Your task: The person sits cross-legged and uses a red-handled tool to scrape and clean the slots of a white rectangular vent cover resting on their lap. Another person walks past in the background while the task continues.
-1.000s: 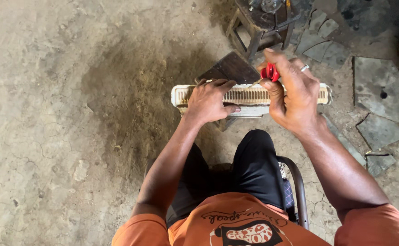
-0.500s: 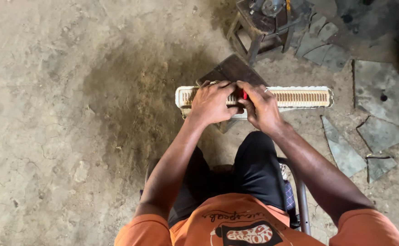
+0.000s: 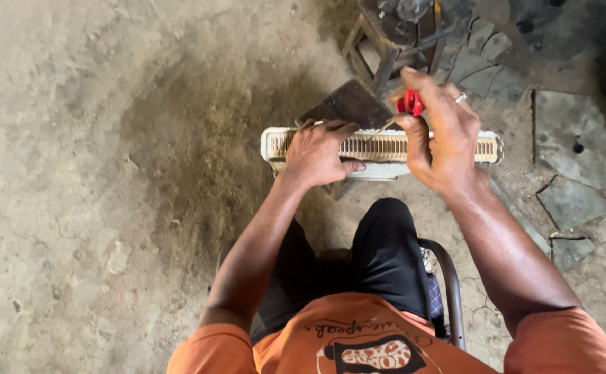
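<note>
Floor (image 3: 74, 173): bare packed earth, dark stained patch left of centre; broken slabs (image 3: 566, 131) at far right.

Stool frame (image 3: 393, 41): dark metal, far centre, just beyond the work.

Finned radiator core (image 3: 379, 147): pale, long and narrow, long axis running left to right, lying across a dark flat plate (image 3: 348, 104) just beyond the person's knees. It sits directly under both hands.

Seat rail (image 3: 448, 284): curved metal tube, near right, beside the dark trousers.

Left hand (image 3: 320, 154): palm down on the left part of the core, fingers spread over the top edge, thumb on the near face; pressing, not pinching.

Right hand (image 3: 441, 138): raised above the right half of the core, grip pressed together around a red-handled tool (image 3: 409, 102). The thin metal tip (image 3: 380, 130) slants down and left to the fins, ending just right of the left hand.

Change: half a second ago the right hand lay low on the core, touching the left hand. Now it stands higher and further right, well apart. The left hand keeps its place.
</note>
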